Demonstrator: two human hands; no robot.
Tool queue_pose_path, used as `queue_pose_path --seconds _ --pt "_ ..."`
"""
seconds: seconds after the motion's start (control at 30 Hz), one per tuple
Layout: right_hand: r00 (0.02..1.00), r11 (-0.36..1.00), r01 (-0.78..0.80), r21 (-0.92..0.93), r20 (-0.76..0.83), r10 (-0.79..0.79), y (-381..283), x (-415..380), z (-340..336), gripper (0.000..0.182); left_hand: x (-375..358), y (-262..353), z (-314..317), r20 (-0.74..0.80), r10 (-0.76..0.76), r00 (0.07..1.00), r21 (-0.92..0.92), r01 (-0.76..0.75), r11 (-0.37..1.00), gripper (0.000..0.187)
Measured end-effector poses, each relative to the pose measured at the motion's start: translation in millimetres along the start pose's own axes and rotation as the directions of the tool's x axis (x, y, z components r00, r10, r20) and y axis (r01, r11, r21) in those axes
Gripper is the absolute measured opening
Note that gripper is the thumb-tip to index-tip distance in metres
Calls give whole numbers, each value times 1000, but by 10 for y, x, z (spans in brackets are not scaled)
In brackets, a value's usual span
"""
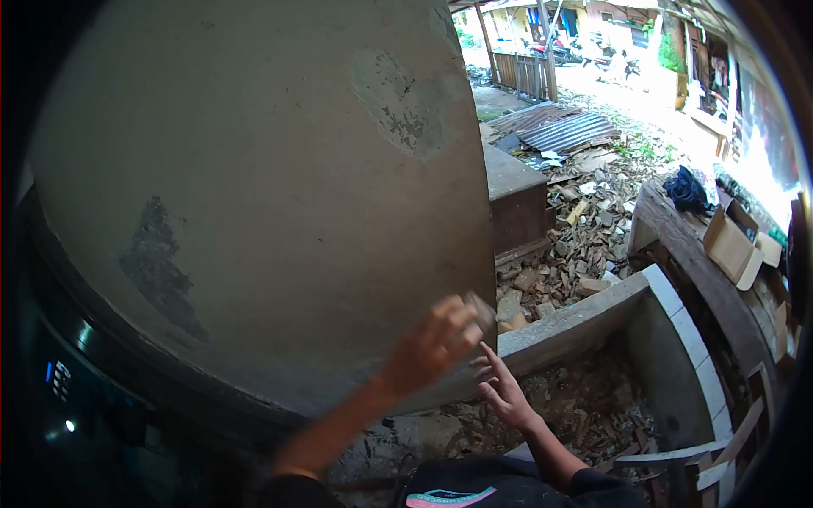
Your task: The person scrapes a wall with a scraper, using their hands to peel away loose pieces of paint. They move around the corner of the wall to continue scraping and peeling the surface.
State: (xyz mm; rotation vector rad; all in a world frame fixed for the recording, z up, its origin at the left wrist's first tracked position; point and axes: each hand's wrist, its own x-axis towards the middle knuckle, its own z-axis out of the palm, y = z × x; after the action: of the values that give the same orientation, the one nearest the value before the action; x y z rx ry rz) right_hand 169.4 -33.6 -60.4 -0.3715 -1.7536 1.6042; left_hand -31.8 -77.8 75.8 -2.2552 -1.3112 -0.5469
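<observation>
Patchy plastered wall point(254, 186) above rubble-strewn ground point(584, 237); blurred left hand point(432, 345) gripping a small block point(481, 311), right hand point(500, 385) open-fingered, empty.

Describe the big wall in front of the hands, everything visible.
The wall fills the left and centre of the view: smooth beige plaster, upright. A rough grey patch where the plaster has flaked sits near its top right, a dark stain at lower left. Its right edge ends at a corner. The left hand, blurred, is at its lower right; contact is unclear.
</observation>
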Motion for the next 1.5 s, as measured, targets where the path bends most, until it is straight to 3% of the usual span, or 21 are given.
queue_pose_path --seconds 0.03,0.13,0.17,0.37,0.47,0.57,0.63,0.67,0.73,0.77,0.8,0.87,0.9,0.93,1.0,1.07,1.2,1.3,1.4,1.43,1.5 --pt "1000 1000 -2 5 -1 2 -9 4 44 74 -180 205 267 17 -102 995 -139 103 985 43" --pt "981 941 175 -291 -28 -191 122 51 172 82 -514 764 806 16 -441 898 -544 378 749 53" --pt "986 977 135 -165 -72 -149 255 0 260 87 -570 902 868 52 -550 833 -626 457 632 54" --pt "958 967 49 -251 -263 -117 379 -184 439 78 -819 1078 1202 130 -562 817 -834 397 383 69" --pt "968 972 14 -236 -239 -72 320 -46 292 76 -840 1052 1303 244 -557 793 -859 444 255 74" --pt "979 951 -9 -308 -197 -55 386 123 12 60 -855 958 1372 430 -522 736 -878 476 -52 78" --pt "973 945 -20 -325 -224 -56 429 298 -98 56 -868 705 1362 351 -469 810 -870 467 156 79" --pt "970 900 43 -433 -197 -141 378 427 -133 56 -835 573 1296 319 -428 846 -856 451 252 79" --pt "934 837 88 -541 -247 -257 203 644 -171 47 -781 350 1001 329 -536 778 -842 499 207 66" --pt "893 899 16 -437 -398 -209 199 705 -143 42 -753 214 841 309 -599 739 -852 495 171 60" --pt "831 944 -40 -328 -536 -151 180 776 -115 37 -804 47 718 194 -659 727 -820 489 297 52" --pt "725 891 -15 -455 -619 -304 -89 981 -86 36 -975 -318 455 -63 -738 672 -714 487 504 38" --pt "724 770 -63 -635 -560 -403 -308 1050 -75 39 -1078 -513 308 -199 -753 627 -643 496 584 31" --pt "730 614 -110 -782 -483 -484 -501 1097 -47 41 -1196 -705 157 -342 -727 595 -521 524 674 26" --pt "717 622 -14 -783 -441 -540 -586 1121 -26 39 -1533 -1112 -75 -584 -601 546 -302 541 785 21" --pt "642 603 -55 -796 -491 -590 -602 1150 104 32 -1867 -1545 -286 -728 -431 533 -128 512 850 20" --pt "506 537 -205 -819 -558 -658 -932 1325 552 34 -2280 -2223 -661 -844 -169 510 103 462 881 21" --pt "443 426 -195 -883 -467 -766 -1208 1636 745 37 -2389 -2501 -612 -887 56 458 219 313 924 20" --pt "366 253 -273 -928 -343 -865 -1465 1976 715 37 -2553 -2621 -573 -888 84 452 216 249 944 21" --pt "342 290 -250 -924 -364 -866 -1555 2086 735 37 -2493 -2615 -571 -932 87 352 191 272 943 18" --pt "317 314 -221 -924 -372 -872 -1687 2279 725 37 -2581 -2701 -519 -942 113 315 159 126 979 18"
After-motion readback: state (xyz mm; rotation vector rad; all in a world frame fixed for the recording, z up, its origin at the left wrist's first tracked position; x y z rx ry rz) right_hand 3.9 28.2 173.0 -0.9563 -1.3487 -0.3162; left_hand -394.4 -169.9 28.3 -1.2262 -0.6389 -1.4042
